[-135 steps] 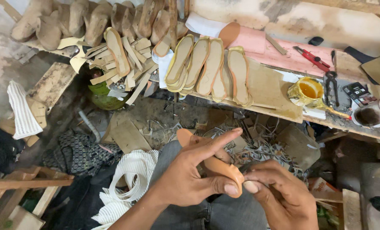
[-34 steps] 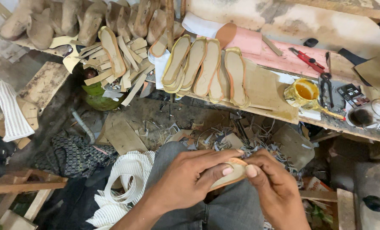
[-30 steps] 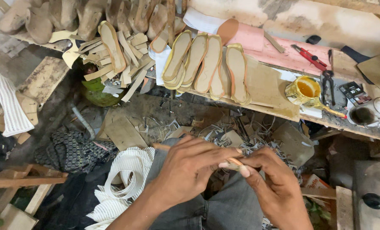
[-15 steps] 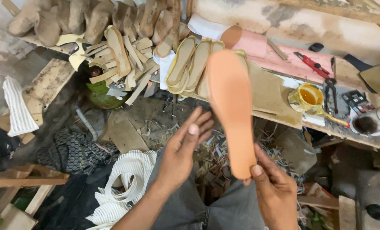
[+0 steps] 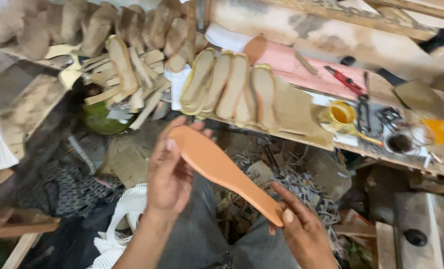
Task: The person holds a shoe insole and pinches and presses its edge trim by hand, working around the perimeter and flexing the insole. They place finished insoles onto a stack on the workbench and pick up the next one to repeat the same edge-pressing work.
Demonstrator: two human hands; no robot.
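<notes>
An orange-tan shoe insole [image 5: 225,172] lies slantwise between my two hands above my lap. My left hand [image 5: 168,172] supports its rounded upper end from beneath, thumb and fingers curled against the edge. My right hand [image 5: 297,230] pinches the lower narrow end with thumb and fingertips. Both hands are over my grey trousers [image 5: 202,239]. Straight ahead, a row of pale soles [image 5: 232,87] rests on the low workbench [image 5: 301,112].
A heap of wooden lasts and cut sole pieces [image 5: 117,50] fills the upper left. A yellow glue pot [image 5: 342,113], red pliers [image 5: 344,79] and scissors sit on the bench at right. Scraps and cuttings [image 5: 291,182] litter the floor; white striped cloth [image 5: 127,214] lies at left.
The insole, bent tightly between both hands a second ago, then raised flat toward the camera, is now lowered and tilted sideways, with my left hand back on its upper end.
</notes>
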